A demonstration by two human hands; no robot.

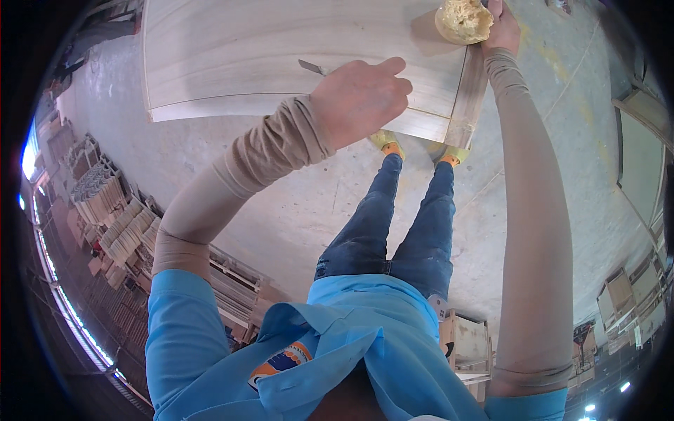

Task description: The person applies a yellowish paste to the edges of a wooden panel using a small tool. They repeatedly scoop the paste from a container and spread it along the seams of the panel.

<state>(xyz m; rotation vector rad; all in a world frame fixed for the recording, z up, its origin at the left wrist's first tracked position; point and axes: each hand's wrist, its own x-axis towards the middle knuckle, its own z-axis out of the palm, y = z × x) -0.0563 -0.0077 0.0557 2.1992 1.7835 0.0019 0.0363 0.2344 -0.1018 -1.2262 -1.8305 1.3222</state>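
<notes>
My left hand [365, 98] is closed over the pale wooden panel [232, 63]. A putty knife [311, 67] juts from the fist, its thin metal blade pointing left and the handle hidden in my fingers. Near the panel's right end, my right hand [502, 31] grips a round tub of putty [463, 21]. The pale yellow putty is lumpy and heaped above the rim. Part of that hand lies behind the tub or beyond the picture's top edge. A narrow wooden strip [467, 98] runs along the panel's right side.
My feet, in yellow shoes [386, 140], stand at the panel's near edge on a grey concrete floor [302, 203]. Stacked wooden parts [105, 196] lie to the left. A wooden frame [646, 161] stands at the right, and a wooden cabinet [469, 344] is behind me.
</notes>
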